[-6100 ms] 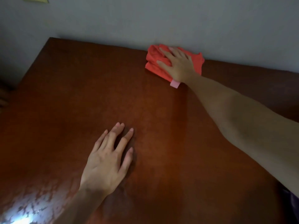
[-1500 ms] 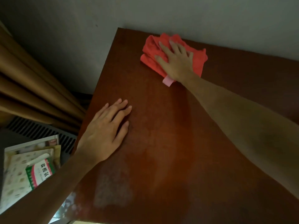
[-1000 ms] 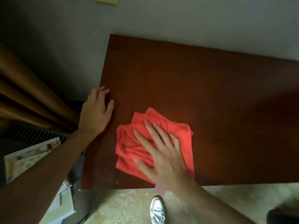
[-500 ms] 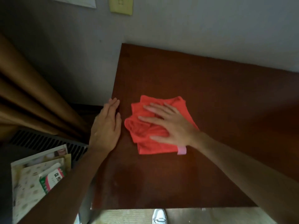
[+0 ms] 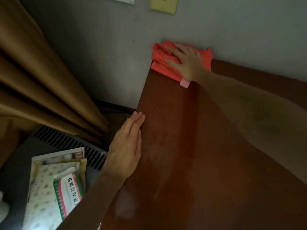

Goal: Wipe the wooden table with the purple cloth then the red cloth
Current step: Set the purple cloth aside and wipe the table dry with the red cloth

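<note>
While the right hand (image 5: pixel 186 62) lies flat with fingers spread on the red cloth (image 5: pixel 162 67), palm pressing down and nothing gripped, the cloth sits bunched at the far left corner of the desk (image 5: pixel 191 155), touching the grey wall (image 5: pixel 232 27) behind it. Cloth's left edge is level with the desk's left edge. A small pink tag (image 5: pixel 184 83) sticks out of the cloth on the near side, just by the right wrist. Right forearm stretches from the near right across the desk to that corner.

Left hand (image 5: pixel 127 146) is open and flat too, fingers together, resting along the desk's left edge about midway down, palm on the wood, holding nothing. It is well apart from the cloth. Left forearm runs back toward the near left corner of the desk.

Desk top is dark reddish-brown wood, glossy, with a pale dull patch near the near left corner.

Left of the desk: brown curtain (image 5: pixel 41 77) hanging in folds, a dark slatted vent (image 5: pixel 71 143) below it, and lower down a stack of printed paper packets (image 5: pixel 49 188), one with a green and pink box (image 5: pixel 68 195) with printed characters on top. On the wall above the cloth, a yellowish plate (image 5: pixel 163 4), cut off by the frame top. Purple cloth not seen in this view.
</note>
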